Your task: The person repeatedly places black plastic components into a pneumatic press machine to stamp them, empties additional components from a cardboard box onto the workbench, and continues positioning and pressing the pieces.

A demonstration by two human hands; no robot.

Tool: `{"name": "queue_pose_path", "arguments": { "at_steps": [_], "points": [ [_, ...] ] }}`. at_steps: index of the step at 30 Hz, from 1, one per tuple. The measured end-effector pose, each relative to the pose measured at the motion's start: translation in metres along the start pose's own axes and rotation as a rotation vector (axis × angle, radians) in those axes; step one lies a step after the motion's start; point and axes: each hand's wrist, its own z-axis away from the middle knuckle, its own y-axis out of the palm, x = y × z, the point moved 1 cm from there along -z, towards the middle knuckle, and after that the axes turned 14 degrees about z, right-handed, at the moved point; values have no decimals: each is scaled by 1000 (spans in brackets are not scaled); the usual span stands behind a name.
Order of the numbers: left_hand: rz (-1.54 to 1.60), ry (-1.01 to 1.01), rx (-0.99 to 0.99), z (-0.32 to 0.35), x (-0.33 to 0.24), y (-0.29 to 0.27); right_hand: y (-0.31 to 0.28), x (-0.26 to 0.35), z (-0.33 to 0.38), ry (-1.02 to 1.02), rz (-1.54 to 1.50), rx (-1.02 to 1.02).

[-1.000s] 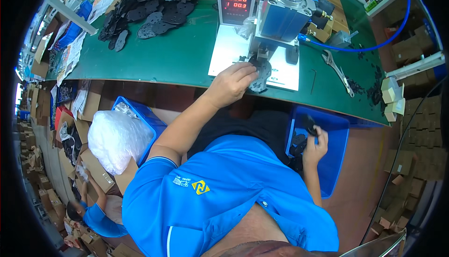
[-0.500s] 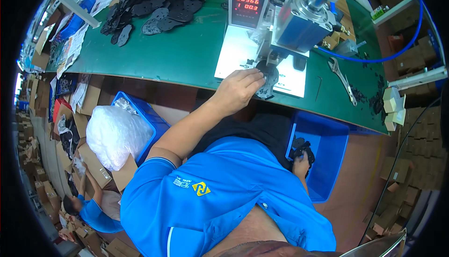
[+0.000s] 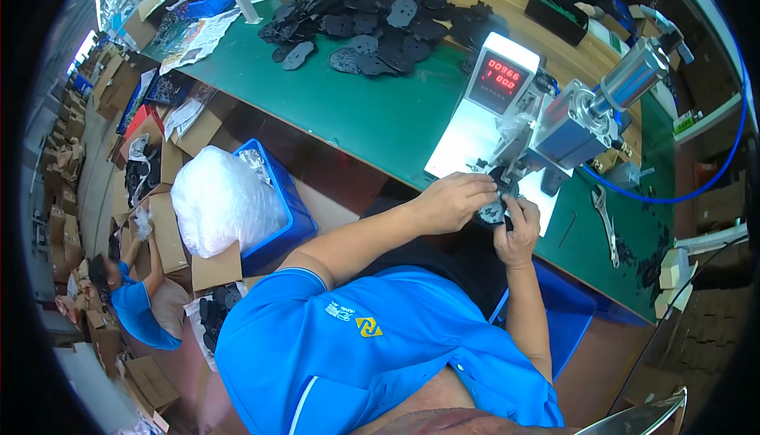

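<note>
A dark sole-shaped plate (image 3: pixel 492 212) lies at the front of the white base (image 3: pixel 457 148) of a small pneumatic press (image 3: pixel 571 130). My left hand (image 3: pixel 454 202) pinches its left edge, fingers bent close together. My right hand (image 3: pixel 518 233) grips its right side, with thumb and fingers curled round the edge. The far end of the plate is under the press tool and partly hidden. Behind the base, a white counter box (image 3: pixel 502 75) shows lit red digits.
Many black and grey sole-shaped plates (image 3: pixel 360 23) are heaped at the back of the green table (image 3: pixel 348 118). A wrench (image 3: pixel 605 225) and hex key (image 3: pixel 568 229) lie right. Blue bins (image 3: pixel 566 308) stand below the edge. Co-workers sit across and at left (image 3: pixel 142 300).
My right hand has come up from the blue bin of black pieces to the plate at the press. My left hand stays at the plate. The view has swung, shifting everything rightward.
</note>
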Motion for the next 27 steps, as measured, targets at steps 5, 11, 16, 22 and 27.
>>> {"name": "queue_pose_path", "arguments": {
  "at_steps": [5, 11, 16, 22, 27],
  "points": [
    [106, -76, -152, -7, 52, -60, 13, -7, 6, 84, -48, -75],
    [-742, -516, -138, -36, 208, -133, 16, -3, 3, 72, -52, -93],
    [-788, -701, 1, -40, 262, -134, 12, -7, 8, 73, -47, -106],
    [-572, -438, -253, -11, 250, -137, 18, -5, 3, 59, -66, -93],
    [77, -666, -580, 5, 143, -128, 12, -8, 7, 79, -57, -94]
  ]
}}
